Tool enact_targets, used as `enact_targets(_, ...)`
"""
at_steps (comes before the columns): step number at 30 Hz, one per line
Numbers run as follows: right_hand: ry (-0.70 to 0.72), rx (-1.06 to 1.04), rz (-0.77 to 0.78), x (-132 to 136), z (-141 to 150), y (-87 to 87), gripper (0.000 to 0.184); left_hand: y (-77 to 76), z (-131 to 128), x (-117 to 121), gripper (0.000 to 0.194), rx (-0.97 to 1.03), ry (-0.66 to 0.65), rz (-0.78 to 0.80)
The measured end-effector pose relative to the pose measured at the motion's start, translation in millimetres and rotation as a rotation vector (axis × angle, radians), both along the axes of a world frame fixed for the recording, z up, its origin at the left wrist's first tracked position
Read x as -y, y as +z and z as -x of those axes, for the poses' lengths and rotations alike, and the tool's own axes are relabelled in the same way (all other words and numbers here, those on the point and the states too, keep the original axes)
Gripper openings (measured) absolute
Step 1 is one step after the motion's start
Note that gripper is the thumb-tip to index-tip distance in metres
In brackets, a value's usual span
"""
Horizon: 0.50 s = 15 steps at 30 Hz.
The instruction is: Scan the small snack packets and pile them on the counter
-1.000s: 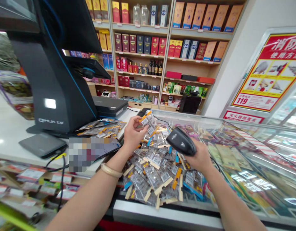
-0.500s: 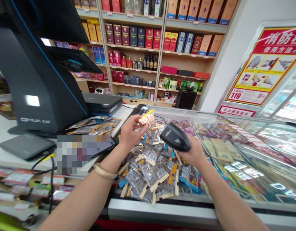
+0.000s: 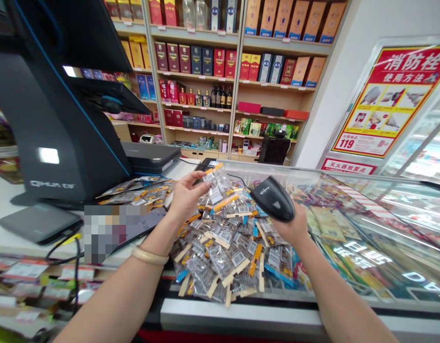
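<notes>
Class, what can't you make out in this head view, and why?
Head view:
Handle of the scanner: mostly behind its body and the right hand.
Fine print on the packet in the left hand: too small.
Bottom of the pile: under its top layer.
Phone: partly pixelated.
Monitor: cut off by the top edge.

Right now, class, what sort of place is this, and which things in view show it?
Probably a shop's checkout: the right hand holds a scanner, a till stands to the left, and boxes and bottles line the shelves.
</notes>
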State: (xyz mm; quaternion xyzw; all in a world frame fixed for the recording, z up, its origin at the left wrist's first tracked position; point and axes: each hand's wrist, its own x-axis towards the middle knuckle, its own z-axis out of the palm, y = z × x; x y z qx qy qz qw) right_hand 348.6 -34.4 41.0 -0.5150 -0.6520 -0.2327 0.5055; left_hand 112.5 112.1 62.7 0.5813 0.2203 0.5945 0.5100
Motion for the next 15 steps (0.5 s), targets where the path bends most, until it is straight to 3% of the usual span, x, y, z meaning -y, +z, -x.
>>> enact_targets(2,-0.02,-0.01,-0.032,-0.5,-1.8,-0.5,0.019,-3.9,-2.6,6.0,0.044,-0.137,-0.139,-0.004)
enact_targets(4,-0.039,-0.01,-0.04,-1.2,-3.1,-1.2,0.02,-7.5,-7.0,14.0,0.039,-0.256,-0.203,-0.107)
enact_targets(8,-0.035,-0.001,-0.009,-2.7,-3.8,-2.3,0.021,-10.1,-15.4,27.9,0.024,-0.526,-0.162,-0.56)
enact_targets(10,-0.024,0.003,0.013,-3.2,-4.0,-2.9,0.023,-10.7,-18.5,31.9,0.028,-0.693,-0.148,-0.753)
enact_targets(15,-0.044,-0.002,0.038,-4.8,-6.9,-7.1,0.029,-16.9,-26.1,36.3,0.049,-1.086,-0.142,-0.928)
